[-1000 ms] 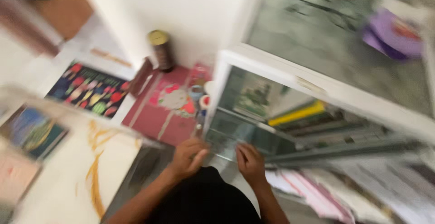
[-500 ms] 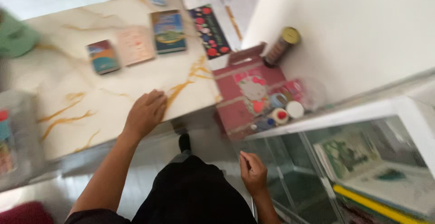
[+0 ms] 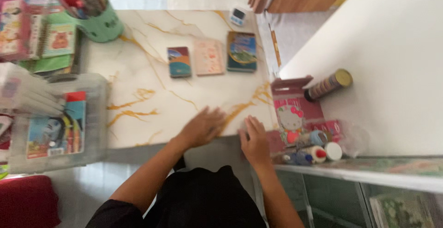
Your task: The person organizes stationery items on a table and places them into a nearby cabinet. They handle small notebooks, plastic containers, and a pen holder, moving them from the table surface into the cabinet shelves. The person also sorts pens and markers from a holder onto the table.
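Both hands now rest at the near edge of the marble table; half a second ago only the left one lay there, while the right hung lower by the glass cabinet.

Left hand (image 3: 203,127) lies palm down on the table (image 3: 138,94), fingers (image 3: 215,116) spread flat and holding nothing, though blurred. Right hand (image 3: 254,140) sits at the table's near right corner, fingers (image 3: 253,125) stretched forward, empty as far as can be told. Three small books (image 3: 211,58) lie in a row at the far side, well apart from both hands. Right of the table a pink box (image 3: 290,112) lies on the floor with glue bottles (image 3: 311,153) near it. I judge this a bracing or settling step; reaching the books would call for a long stretch forward.
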